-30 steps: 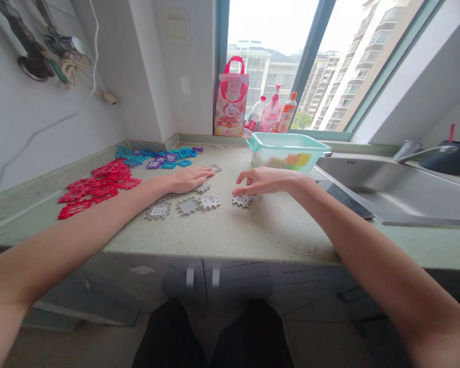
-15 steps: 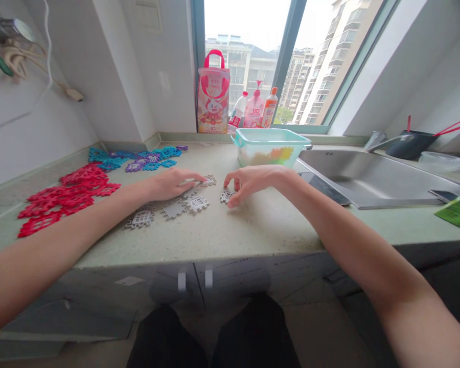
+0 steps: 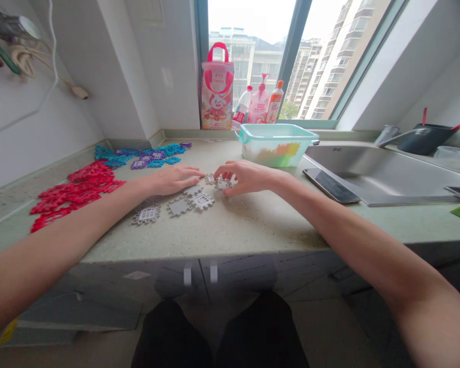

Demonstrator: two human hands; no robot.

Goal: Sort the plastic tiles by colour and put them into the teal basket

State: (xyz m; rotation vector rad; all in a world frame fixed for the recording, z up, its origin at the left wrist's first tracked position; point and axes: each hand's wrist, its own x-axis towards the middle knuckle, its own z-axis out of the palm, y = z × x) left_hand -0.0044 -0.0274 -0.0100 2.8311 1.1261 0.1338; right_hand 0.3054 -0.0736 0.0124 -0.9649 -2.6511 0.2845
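Several grey notched plastic tiles [image 3: 178, 205] lie together on the pale green counter [image 3: 253, 225]. My left hand [image 3: 171, 179] rests flat on the grey tiles, fingers stretched out toward the right. My right hand [image 3: 242, 177] is curled beside it, fingertips pinching one grey tile [image 3: 222, 183] that touches another small grey tile [image 3: 210, 179]. The two hands nearly meet over the pieces.
Red tiles [image 3: 74, 191] are spread at the left, blue and purple tiles [image 3: 141, 156] behind them. A teal tub [image 3: 276, 144] stands behind my right hand. A phone [image 3: 330, 185] lies by the steel sink [image 3: 383, 174]. A pink bag [image 3: 216, 94] and bottles [image 3: 258, 105] stand on the sill.
My right hand slid the grey tile leftward until it met the tile at my left fingertips. The left hand stayed on the grey pieces. The camera shifted slightly.
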